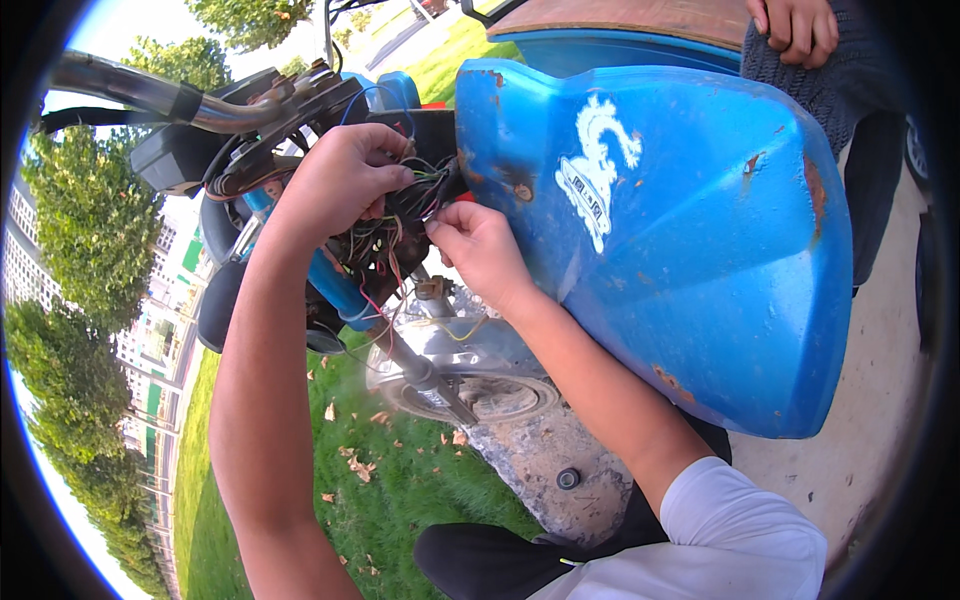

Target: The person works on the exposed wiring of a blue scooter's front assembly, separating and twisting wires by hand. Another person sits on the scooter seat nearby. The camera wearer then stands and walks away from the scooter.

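A tangled bundle of thin coloured wires (432, 185) spills out at the front of a blue three-wheeled vehicle, between its handlebar and a blue body panel (690, 250). My left hand (345, 180) is closed on wires at the upper left of the bundle, its thumb and fingers curled together. From the lower right, my right hand (483, 250) pinches a wire end between thumb and forefinger. Its fingertips are close to the left thumb. What lies inside the left fingers is mostly hidden. A pink wire and a yellow wire (462, 333) hang loose below.
A metal handlebar (225, 112) crosses the upper left. Below the wires are a fork tube (415, 370) and a dirty front wheel (500, 397). At the upper right another person's hand (800, 30) rests by a grey knitted sleeve. Grass (400, 500) with dry leaves lies underneath.
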`<state>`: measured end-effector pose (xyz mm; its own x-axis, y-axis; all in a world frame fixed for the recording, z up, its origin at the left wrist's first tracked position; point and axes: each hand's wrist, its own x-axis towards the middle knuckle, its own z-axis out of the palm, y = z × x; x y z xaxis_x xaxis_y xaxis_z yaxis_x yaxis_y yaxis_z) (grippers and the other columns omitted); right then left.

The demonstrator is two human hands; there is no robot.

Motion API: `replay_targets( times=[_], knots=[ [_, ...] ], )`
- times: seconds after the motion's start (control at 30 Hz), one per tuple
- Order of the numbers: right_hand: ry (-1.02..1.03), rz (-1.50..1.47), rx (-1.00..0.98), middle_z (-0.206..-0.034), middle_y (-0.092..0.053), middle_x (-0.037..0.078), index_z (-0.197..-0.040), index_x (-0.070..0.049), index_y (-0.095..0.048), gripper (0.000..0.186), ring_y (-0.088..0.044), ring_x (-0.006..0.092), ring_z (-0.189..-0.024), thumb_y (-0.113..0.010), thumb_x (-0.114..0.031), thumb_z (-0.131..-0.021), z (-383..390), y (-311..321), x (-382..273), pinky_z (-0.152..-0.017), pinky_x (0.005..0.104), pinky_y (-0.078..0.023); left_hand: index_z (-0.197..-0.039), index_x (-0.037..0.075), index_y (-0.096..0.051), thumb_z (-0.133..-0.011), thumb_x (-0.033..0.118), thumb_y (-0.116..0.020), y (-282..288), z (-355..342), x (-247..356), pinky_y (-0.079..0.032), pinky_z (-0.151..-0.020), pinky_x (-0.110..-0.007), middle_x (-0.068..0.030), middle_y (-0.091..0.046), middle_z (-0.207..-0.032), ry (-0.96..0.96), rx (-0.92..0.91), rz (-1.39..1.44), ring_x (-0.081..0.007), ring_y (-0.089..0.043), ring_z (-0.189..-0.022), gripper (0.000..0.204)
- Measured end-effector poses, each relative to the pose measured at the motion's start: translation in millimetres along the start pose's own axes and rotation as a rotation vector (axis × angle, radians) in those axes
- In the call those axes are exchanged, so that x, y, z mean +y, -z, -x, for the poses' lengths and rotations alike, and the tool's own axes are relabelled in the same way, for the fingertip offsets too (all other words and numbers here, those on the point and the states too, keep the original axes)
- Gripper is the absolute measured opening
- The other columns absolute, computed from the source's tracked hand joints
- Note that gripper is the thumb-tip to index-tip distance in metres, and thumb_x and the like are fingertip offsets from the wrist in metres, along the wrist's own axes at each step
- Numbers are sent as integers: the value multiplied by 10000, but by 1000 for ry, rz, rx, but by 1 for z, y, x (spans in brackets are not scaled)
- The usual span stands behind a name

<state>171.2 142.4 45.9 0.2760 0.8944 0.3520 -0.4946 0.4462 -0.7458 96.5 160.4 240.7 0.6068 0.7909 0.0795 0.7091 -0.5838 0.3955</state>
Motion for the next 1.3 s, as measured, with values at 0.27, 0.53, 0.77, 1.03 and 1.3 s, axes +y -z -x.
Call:
replay_targets(
  times=[0.27,0.53,0.77,1.03,1.3],
  knots=[
    [120,41,19,-776,-632,-2,-935,24,-655,103,-538,44,-672,-658,-79,-927,4,-1,0,-582,220,-423,-1068,-52,-636,-848,39,-724,0,1,1,-407,-474,-208,13,-589,-721,2,-1,5,-42,-519,-542,253],
    [153,-124,47,-734,-608,-11,-968,5,-651,132,-527,55,-648,-633,-126,-966,-3,-2,3,-580,217,-415,-1057,-66,-640,-845,41,-713,-1,2,2,-411,-477,-218,2,-594,-721,-9,10,-18,-47,-519,-544,248],
    [110,-205,35,-693,-558,-38,-919,-17,-641,149,-476,36,-590,-632,-154,-976,-8,-7,3,-519,214,-369,-1102,-87,-635,-841,39,-711,0,3,1,-423,-479,-232,-17,-596,-717,-26,21,-14,-67,-530,-538,300],
    [105,-192,42,-658,-540,-30,-874,-38,-619,214,-465,49,-572,-635,-222,-982,-7,-8,6,-506,217,-346,-1126,-73,-638,-854,53,-713,-1,4,2,-435,-483,-238,-16,-599,-718,-15,27,-17,-70,-536,-536,309],
    [63,-349,19,-689,-539,-35,-882,-41,-622,205,-460,53,-571,-641,-219,-981,-9,-11,3,-505,216,-340,-1129,-60,-639,-858,56,-714,-1,3,0,-439,-484,-239,-17,-615,-728,-23,19,-4,-69,-541,-542,304]
  ],
)
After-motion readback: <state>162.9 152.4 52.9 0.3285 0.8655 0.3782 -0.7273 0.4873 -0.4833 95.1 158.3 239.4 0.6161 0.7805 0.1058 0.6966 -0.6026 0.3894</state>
